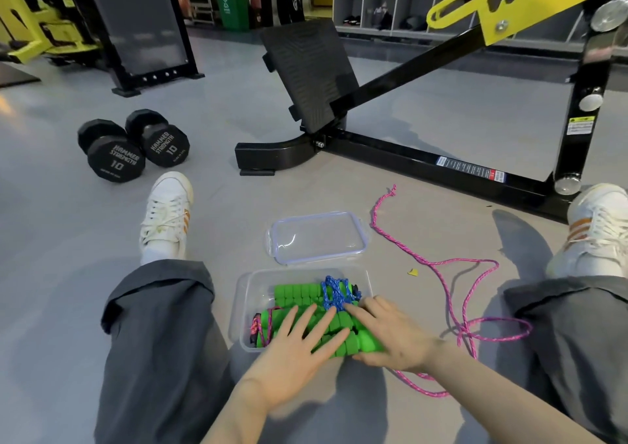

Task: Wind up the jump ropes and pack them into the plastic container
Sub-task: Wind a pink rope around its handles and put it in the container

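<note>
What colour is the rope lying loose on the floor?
Pink. The loose rope shows best in the head view.

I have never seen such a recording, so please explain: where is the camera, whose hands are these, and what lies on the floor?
The camera sits on a person's head and looks down, so the hands are their own. They sit on a gym floor. Before them stands a clear plastic container holding green handles and a wound blue rope. The left hand and right hand rest on the handles. The lid lies beyond it; a pink rope lies loose on the right. Two dumbbells lie farther left.
</note>
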